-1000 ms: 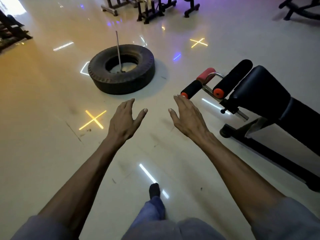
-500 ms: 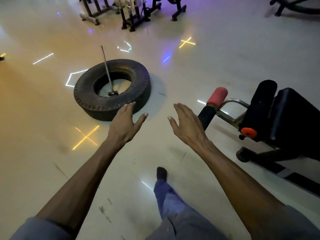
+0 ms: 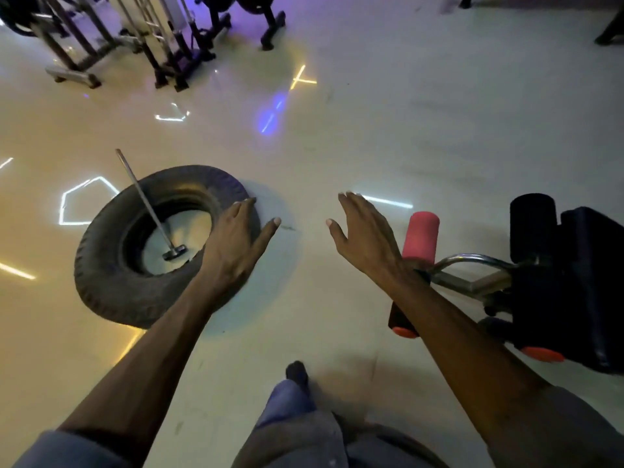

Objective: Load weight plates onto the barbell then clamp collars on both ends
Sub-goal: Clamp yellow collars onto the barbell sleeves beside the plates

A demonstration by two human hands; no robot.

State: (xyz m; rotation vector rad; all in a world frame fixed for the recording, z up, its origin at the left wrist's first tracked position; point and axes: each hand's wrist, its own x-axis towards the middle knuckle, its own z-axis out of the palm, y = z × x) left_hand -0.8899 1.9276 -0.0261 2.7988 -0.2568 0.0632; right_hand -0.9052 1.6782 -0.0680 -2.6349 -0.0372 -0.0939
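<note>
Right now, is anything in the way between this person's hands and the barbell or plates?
No barbell or plates show clearly, so that can't be judged. Both hands, left and right, are empty over bare floor, between the tyre and the bench.

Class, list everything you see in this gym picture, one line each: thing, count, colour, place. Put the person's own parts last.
tyre: one, black, flat on the floor, left of centre
sledgehammer: one, metal grey, head down inside the tyre, handle leaning up and left
bench: one, black pad with a chrome frame, right edge
foam rollers: one red and one black plainly seen, on the bench frame; orange end caps below
racks: several, dark and grey, far top left; what they hold is unclear
floor: pale, glossy, with coloured light reflections
foot: one, dark sock, bottom centre
left hand: open, held out in front of the tyre, empty
right hand: open, held out beside the red roller, empty
</note>
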